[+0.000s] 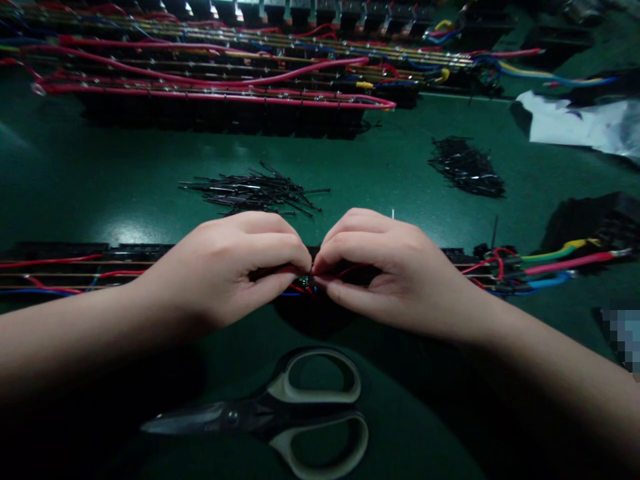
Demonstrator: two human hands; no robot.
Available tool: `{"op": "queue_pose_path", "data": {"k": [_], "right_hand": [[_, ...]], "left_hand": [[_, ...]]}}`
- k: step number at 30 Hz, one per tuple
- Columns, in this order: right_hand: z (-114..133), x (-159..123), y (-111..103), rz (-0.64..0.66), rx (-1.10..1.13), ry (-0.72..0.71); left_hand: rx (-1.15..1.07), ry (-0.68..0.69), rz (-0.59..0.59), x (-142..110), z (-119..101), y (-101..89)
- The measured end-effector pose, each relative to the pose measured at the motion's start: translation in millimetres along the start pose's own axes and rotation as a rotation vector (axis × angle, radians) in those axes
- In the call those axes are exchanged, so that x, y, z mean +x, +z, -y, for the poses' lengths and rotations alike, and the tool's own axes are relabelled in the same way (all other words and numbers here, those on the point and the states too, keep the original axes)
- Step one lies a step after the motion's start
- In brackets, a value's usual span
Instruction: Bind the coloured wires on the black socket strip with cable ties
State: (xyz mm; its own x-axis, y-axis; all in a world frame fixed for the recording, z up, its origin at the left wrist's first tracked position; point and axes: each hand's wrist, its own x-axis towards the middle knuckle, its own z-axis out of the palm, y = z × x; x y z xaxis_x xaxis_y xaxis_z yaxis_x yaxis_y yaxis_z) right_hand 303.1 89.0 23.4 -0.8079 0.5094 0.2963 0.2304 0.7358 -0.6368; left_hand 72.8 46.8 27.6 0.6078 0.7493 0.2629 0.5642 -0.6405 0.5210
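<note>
A long black strip with metal rods and red and blue wires [55,275] lies across the green table in front of me. My left hand [235,263] and my right hand [387,267] meet over its middle, fingertips nearly touching. Both are closed in a pinch at the wiring; whatever small thing sits between the fingers is hidden. Thick yellow-green, red and blue leads [570,262] come out of the strip's right end. Just beyond my left hand is a loose pile of black cable ties [250,190].
Scissors [250,418] with pale-lined handles lie nearer to me, blades pointing left. A second cable tie pile [467,167] is farther right. More wired black strips [225,80] fill the back of the table. A white crumpled bag [575,123] lies at the right.
</note>
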Motion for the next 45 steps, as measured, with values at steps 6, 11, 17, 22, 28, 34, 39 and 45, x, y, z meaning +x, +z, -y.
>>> {"op": "queue_pose_path", "data": {"k": [6,11,17,22,28,34,39,45], "right_hand": [[0.4,-1.2,0.5,0.005,-0.005,0.006],[0.5,-0.7,0.4,0.006,-0.006,0.014],[0.5,-1.0,0.8,0.005,-0.011,0.013],[0.4,-1.3,1.0,0.011,-0.004,0.019],[0.5,-0.8,0.2,0.008,-0.006,0.018],[0.6,-0.7,0.7,0.012,-0.006,0.026],[0.6,-0.5,1.2,0.012,-0.008,0.025],[0.3,-0.8,0.8,0.009,-0.009,0.020]], "left_hand": [[-0.002,0.010,-0.006,-0.2,-0.5,-0.8],[0.007,0.005,-0.005,0.1,-1.2,0.1],[0.022,0.018,-0.003,0.8,-1.7,0.0],[0.029,0.027,-0.002,1.0,-1.4,0.6],[0.034,0.020,0.004,0.3,-0.9,-0.2],[0.044,0.013,0.014,0.9,-0.5,-0.4],[0.052,0.017,0.019,1.6,-0.4,0.7],[0.045,0.034,0.007,1.6,-1.1,0.5]]}}
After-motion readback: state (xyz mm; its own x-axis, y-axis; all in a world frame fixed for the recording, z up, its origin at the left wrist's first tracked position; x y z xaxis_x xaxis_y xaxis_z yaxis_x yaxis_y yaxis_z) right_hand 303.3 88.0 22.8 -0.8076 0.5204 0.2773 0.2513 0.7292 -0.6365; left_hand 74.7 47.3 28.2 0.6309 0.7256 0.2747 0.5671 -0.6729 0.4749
